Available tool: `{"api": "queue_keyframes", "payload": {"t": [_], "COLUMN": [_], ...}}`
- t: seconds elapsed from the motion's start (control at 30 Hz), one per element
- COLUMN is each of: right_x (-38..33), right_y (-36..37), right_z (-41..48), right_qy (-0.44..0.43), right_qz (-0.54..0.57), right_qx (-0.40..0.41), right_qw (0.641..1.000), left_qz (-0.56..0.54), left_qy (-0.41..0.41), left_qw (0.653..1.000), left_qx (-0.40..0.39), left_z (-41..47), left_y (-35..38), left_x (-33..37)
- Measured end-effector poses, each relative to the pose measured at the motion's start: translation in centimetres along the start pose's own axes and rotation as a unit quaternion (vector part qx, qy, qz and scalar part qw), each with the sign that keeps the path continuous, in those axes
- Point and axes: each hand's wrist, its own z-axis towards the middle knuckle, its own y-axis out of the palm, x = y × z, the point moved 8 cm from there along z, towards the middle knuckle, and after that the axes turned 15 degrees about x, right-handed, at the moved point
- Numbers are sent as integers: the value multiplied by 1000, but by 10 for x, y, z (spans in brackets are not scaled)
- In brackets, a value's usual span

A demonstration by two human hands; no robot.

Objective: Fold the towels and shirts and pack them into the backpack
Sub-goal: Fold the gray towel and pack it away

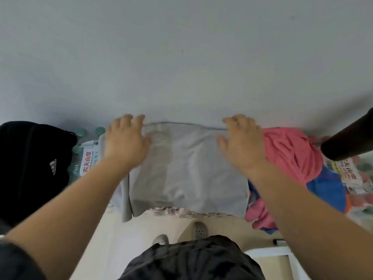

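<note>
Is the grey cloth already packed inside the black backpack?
No, the grey cloth lies spread out outside the black backpack, with the left hand and the right hand resting on its far edge.

grey shirt: soft matt cloth | backpack: black matt fabric

A plain pale grey wall fills the view from 9 through 12 to 3 o'clock, evenly and softly lit. Beige floor shows at 6 o'clock. A white frame shows at 5 o'clock. Shrink-wrapped bottled-water packs line the wall's foot.
</note>
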Motion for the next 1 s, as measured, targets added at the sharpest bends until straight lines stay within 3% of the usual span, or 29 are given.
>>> {"api": "queue_keyframes", "payload": {"t": [0.17, 0.7, 0.83, 1.0], "right_x": [-41, 19, 8, -66], "right_y": [74, 83, 78, 71], "right_z": [-91, -85, -83, -79], "right_qy": [-15, -14, -33, -120], "right_qz": [13, -28, -26, 49], "right_qx": [-204, -177, -170, -182], "right_qw": [979, 984, 985, 975], "left_qz": [24, 14, -44, -53], "left_qy": [33, 33, 0, -164], "left_qw": [994, 991, 998, 982], "left_qx": [-106, -127, -44, 71], "left_z": [-82, -86, -81, -90], "left_y": [66, 86, 53, 11], "left_x": [15, 38, 23, -58]}}
